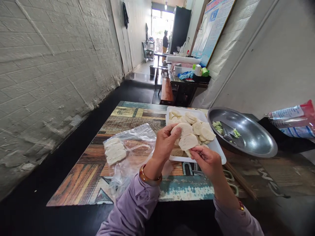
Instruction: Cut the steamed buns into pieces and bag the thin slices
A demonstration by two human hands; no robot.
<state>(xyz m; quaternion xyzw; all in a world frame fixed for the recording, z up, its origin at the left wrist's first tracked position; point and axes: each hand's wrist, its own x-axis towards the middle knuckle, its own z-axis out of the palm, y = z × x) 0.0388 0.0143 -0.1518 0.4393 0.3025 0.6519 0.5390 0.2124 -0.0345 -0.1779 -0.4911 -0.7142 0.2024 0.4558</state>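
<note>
My left hand (pixel 165 141) grips a few pale, flat, round food slices (pixel 188 142), overlapping one another, with the thumb on top. At their lower edge the fingertips of my right hand (pixel 208 160) pinch a slice. Both hands are over a white plastic tray (pixel 223 158), where many similar pale slices (pixel 207 133) lie in a loose heap. Left of the hands, a clear plastic bag (pixel 141 139) lies on the table with more pale slices (pixel 115 151) in a row inside it. What exactly the slices are made of I cannot tell.
A wide metal bowl (pixel 253 134) with chopped green bits and a dark blade-like piece stands right of the tray. Scissors (pixel 232 183) and thin wooden sticks (pixel 240 180) lie near my right wrist. A red-and-clear package (pixel 292 118) is at far right. A person (pixel 165 42) stands far back.
</note>
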